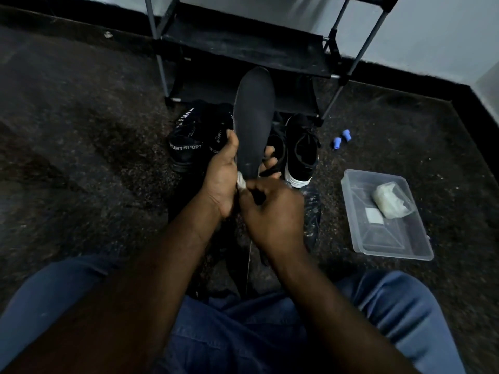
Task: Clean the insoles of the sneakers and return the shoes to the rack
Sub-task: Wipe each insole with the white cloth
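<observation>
At centre left of the frame I see a black pair of sneakers [189, 143] on the dark floor [81, 157]. White lettering on the heel band reads "SPORT SPORT", and a partial "SPORT" shows on its mate beside it. Just right of them, my left hand [220, 182] grasps the black insole [253, 117] near its heel end, with the thumb on its left edge and fingertips showing past its right edge. The insole stands upright at frame centre, its toe reaching up across the black shoe rack [243, 49] at upper centre. At the insole's heel, a white wad [241, 183] sits between both hands. My right hand [272, 211] is curled and pinches it, though blur hides the exact fingers. Further right stands a black sneaker with a white sole [301, 155], then two small blue pieces [340, 140] on the floor. At right, a clear plastic tub [394, 238] holds a bag of whitish material [393, 200] and a small white square [374, 215].
</observation>
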Action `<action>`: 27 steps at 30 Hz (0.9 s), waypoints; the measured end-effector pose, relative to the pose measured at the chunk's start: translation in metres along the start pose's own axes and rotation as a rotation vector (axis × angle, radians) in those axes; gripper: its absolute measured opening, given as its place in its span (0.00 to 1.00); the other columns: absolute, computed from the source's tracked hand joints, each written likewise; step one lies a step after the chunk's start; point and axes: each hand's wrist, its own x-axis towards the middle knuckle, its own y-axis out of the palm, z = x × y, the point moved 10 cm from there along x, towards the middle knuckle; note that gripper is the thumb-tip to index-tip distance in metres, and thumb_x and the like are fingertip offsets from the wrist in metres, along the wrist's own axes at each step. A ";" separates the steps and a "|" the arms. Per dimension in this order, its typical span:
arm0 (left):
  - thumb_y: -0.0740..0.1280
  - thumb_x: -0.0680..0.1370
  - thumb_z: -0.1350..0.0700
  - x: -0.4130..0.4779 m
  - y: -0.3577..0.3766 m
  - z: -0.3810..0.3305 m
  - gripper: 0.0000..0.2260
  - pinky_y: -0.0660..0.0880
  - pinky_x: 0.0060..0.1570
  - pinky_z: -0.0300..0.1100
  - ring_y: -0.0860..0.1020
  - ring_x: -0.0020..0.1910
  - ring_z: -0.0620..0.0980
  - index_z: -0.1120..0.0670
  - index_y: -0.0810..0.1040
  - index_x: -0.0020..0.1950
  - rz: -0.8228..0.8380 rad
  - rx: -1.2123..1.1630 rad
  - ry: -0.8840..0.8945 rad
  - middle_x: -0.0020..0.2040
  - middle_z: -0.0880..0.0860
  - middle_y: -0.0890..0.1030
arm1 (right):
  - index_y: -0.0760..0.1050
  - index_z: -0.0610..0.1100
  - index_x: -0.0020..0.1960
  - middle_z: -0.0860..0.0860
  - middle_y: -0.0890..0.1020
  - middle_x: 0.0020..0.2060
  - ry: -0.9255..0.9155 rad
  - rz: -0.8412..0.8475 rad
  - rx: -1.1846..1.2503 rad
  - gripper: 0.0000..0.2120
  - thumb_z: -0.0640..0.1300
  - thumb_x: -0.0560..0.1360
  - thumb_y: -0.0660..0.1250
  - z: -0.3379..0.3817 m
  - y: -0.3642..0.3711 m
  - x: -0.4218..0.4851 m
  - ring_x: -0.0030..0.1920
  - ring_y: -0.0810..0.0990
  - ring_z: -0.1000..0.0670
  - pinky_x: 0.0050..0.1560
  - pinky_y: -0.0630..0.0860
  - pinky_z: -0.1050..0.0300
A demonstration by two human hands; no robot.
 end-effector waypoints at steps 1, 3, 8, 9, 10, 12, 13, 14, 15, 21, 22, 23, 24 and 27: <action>0.52 0.83 0.33 0.001 -0.001 -0.002 0.32 0.73 0.68 0.61 0.81 0.55 0.54 0.58 0.79 0.64 -0.002 -0.010 0.010 0.56 0.57 0.82 | 0.85 0.47 0.42 0.52 0.85 0.36 -0.018 -0.010 -0.011 0.05 0.43 0.73 0.70 0.000 -0.001 -0.011 0.37 0.82 0.53 0.40 0.77 0.52; 0.51 0.83 0.34 0.000 0.000 -0.004 0.31 0.73 0.67 0.61 0.81 0.54 0.54 0.58 0.79 0.62 0.005 -0.023 0.014 0.55 0.57 0.82 | 0.86 0.47 0.43 0.52 0.86 0.39 -0.019 -0.032 0.002 0.04 0.42 0.72 0.71 -0.003 -0.001 -0.025 0.40 0.83 0.52 0.42 0.78 0.52; 0.56 0.81 0.32 0.001 0.000 0.002 0.34 0.75 0.66 0.58 0.81 0.58 0.55 0.59 0.76 0.70 -0.006 0.038 0.006 0.58 0.57 0.82 | 0.87 0.49 0.47 0.51 0.87 0.39 0.100 -0.094 0.094 0.06 0.44 0.73 0.71 -0.001 -0.006 0.002 0.39 0.84 0.50 0.41 0.81 0.50; 0.59 0.80 0.31 0.000 0.001 0.004 0.36 0.75 0.65 0.56 0.80 0.61 0.56 0.59 0.74 0.74 0.008 0.038 -0.012 0.60 0.58 0.82 | 0.87 0.49 0.47 0.51 0.87 0.39 0.128 -0.104 0.098 0.06 0.45 0.73 0.71 -0.001 -0.007 0.013 0.39 0.84 0.49 0.42 0.81 0.49; 0.60 0.78 0.30 0.000 0.001 0.007 0.38 0.74 0.66 0.54 0.79 0.64 0.55 0.58 0.72 0.75 0.019 0.032 -0.035 0.63 0.58 0.81 | 0.87 0.50 0.48 0.50 0.87 0.39 0.147 -0.108 0.093 0.07 0.46 0.74 0.70 0.000 -0.006 0.023 0.39 0.85 0.48 0.42 0.81 0.49; 0.60 0.78 0.29 -0.002 0.000 0.007 0.40 0.74 0.68 0.52 0.78 0.67 0.54 0.59 0.72 0.76 0.031 0.015 -0.062 0.66 0.58 0.80 | 0.86 0.50 0.48 0.49 0.87 0.39 0.147 -0.092 0.077 0.07 0.47 0.74 0.69 0.003 -0.002 0.037 0.39 0.85 0.48 0.43 0.82 0.49; 0.59 0.78 0.29 -0.002 -0.001 0.004 0.39 0.74 0.67 0.51 0.78 0.67 0.54 0.59 0.72 0.75 0.029 0.005 -0.060 0.65 0.57 0.81 | 0.86 0.50 0.47 0.50 0.87 0.39 0.121 -0.077 0.071 0.07 0.47 0.74 0.69 0.006 0.001 0.039 0.39 0.85 0.48 0.42 0.82 0.49; 0.58 0.79 0.29 -0.001 -0.003 0.000 0.38 0.75 0.67 0.52 0.79 0.66 0.54 0.59 0.73 0.74 0.016 0.003 -0.044 0.63 0.57 0.82 | 0.86 0.49 0.46 0.50 0.87 0.39 0.084 -0.063 0.061 0.07 0.47 0.74 0.68 0.008 0.003 0.037 0.38 0.84 0.48 0.41 0.81 0.49; 0.57 0.80 0.30 0.000 -0.004 -0.005 0.37 0.75 0.67 0.53 0.80 0.64 0.54 0.59 0.75 0.73 0.002 0.003 -0.020 0.61 0.56 0.82 | 0.85 0.48 0.44 0.50 0.86 0.38 0.041 -0.051 0.046 0.07 0.46 0.74 0.68 0.010 0.005 0.032 0.37 0.83 0.48 0.40 0.80 0.50; 0.52 0.83 0.32 0.002 -0.009 -0.021 0.34 0.76 0.66 0.59 0.80 0.57 0.55 0.60 0.75 0.69 -0.017 -0.063 0.052 0.56 0.57 0.82 | 0.86 0.46 0.46 0.51 0.85 0.40 -0.061 -0.074 0.011 0.04 0.41 0.73 0.72 -0.001 0.005 -0.026 0.40 0.82 0.51 0.43 0.72 0.62; 0.52 0.82 0.32 0.002 -0.008 -0.021 0.35 0.76 0.66 0.59 0.80 0.57 0.55 0.61 0.74 0.70 -0.017 -0.061 0.052 0.56 0.57 0.82 | 0.86 0.46 0.46 0.51 0.85 0.40 -0.047 -0.085 0.030 0.05 0.41 0.73 0.72 -0.002 0.005 -0.027 0.40 0.82 0.51 0.43 0.74 0.61; 0.52 0.82 0.32 0.002 -0.006 -0.018 0.35 0.75 0.66 0.60 0.80 0.57 0.55 0.61 0.73 0.72 -0.014 -0.055 0.048 0.56 0.57 0.82 | 0.86 0.46 0.46 0.51 0.86 0.40 -0.033 -0.100 0.045 0.05 0.42 0.72 0.72 0.000 0.004 -0.023 0.40 0.82 0.51 0.43 0.76 0.58; 0.53 0.82 0.32 0.002 -0.005 -0.015 0.36 0.74 0.67 0.61 0.81 0.57 0.55 0.61 0.72 0.73 -0.009 -0.046 0.043 0.57 0.57 0.82 | 0.86 0.47 0.45 0.51 0.86 0.40 -0.019 -0.111 0.060 0.05 0.43 0.73 0.71 0.002 0.003 -0.016 0.40 0.82 0.50 0.43 0.78 0.55; 0.55 0.81 0.31 0.005 0.000 -0.005 0.36 0.69 0.72 0.61 0.81 0.57 0.55 0.60 0.74 0.71 0.018 -0.045 0.015 0.56 0.56 0.83 | 0.85 0.48 0.44 0.52 0.85 0.40 0.015 -0.099 0.045 0.07 0.46 0.74 0.68 0.007 0.003 0.015 0.40 0.82 0.51 0.42 0.78 0.51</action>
